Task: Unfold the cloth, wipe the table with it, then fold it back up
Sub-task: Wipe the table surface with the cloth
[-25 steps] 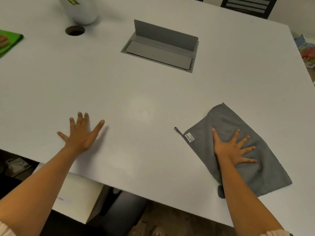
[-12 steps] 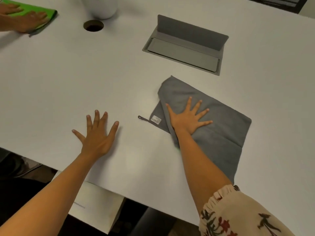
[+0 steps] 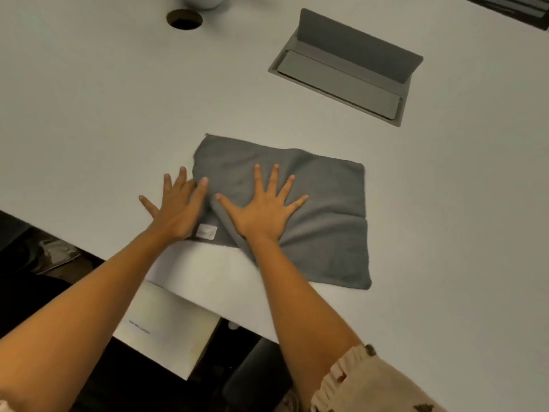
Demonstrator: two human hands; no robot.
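A grey cloth (image 3: 323, 212) lies spread out and a little wrinkled on the white table (image 3: 89, 114), near its front edge. My right hand (image 3: 261, 212) presses flat on the cloth's left half, fingers splayed. My left hand (image 3: 178, 209) rests flat on the table right beside the cloth's left edge, its fingers touching that edge. A small white label (image 3: 206, 232) shows at the cloth's near left corner, between my hands.
A grey cable box with its lid raised (image 3: 347, 66) is set into the table at the back right. A round cable hole (image 3: 184, 19) and the base of a white vase (image 3: 203, 1) sit at the back. A white box (image 3: 166, 325) stands below the table edge.
My right hand has slid the cloth leftwards across the table until it meets my left hand. The cloth's left edge has bunched slightly. The other person's hands and green cloth have left the view.
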